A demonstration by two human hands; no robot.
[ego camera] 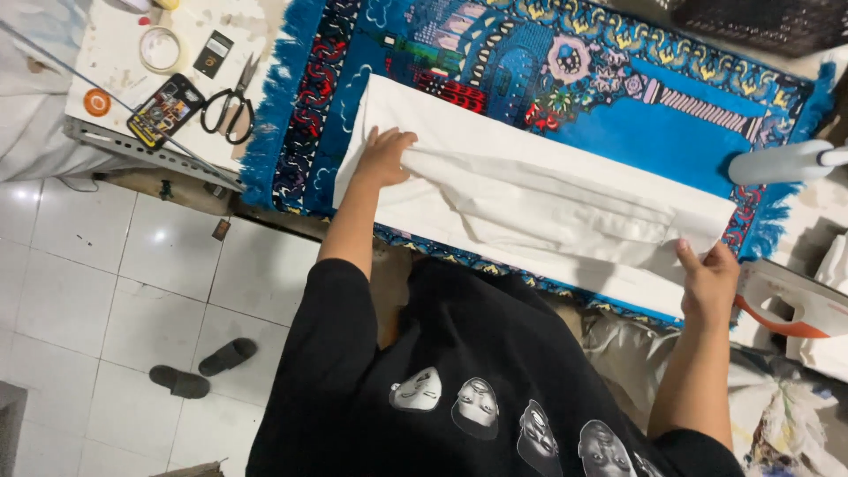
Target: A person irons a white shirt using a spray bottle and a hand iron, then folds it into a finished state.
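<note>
Head view: left hand (pixel 385 157) and right hand (pixel 707 281) pinch one white cloth (pixel 548 208).

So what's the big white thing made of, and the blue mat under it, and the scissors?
The white sheet looks like thin matte woven cloth: it folds and creases softly where the left hand and right hand hold it. The blue mat looks like woven pile rug, with a fringed yarn edge. The scissors seem to have dull metal blades and black, probably plastic, handles.

A plain white cloth (pixel 530 208) lies on a bright blue rug (pixel 654 124) patterned red, black and white, with black-handled scissors (pixel 231 108) at ten o'clock.
</note>
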